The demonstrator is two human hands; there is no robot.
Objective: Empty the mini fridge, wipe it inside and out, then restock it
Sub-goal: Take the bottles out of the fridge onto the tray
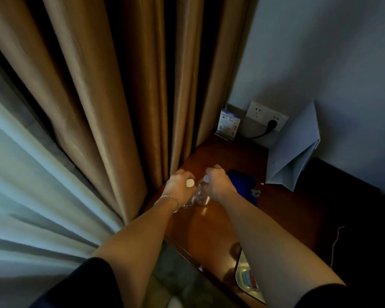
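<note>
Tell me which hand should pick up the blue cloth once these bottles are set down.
Right, probably. The right hand grips its bottle right beside the blue cloth, which lies just past its knuckles. The left hand, holding the other bottle by the curtain, would have to cross over.

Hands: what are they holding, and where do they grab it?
Each hand holds a clear plastic water bottle near its neck: the left hand one with a white cap, the right hand the other bottle.
</note>
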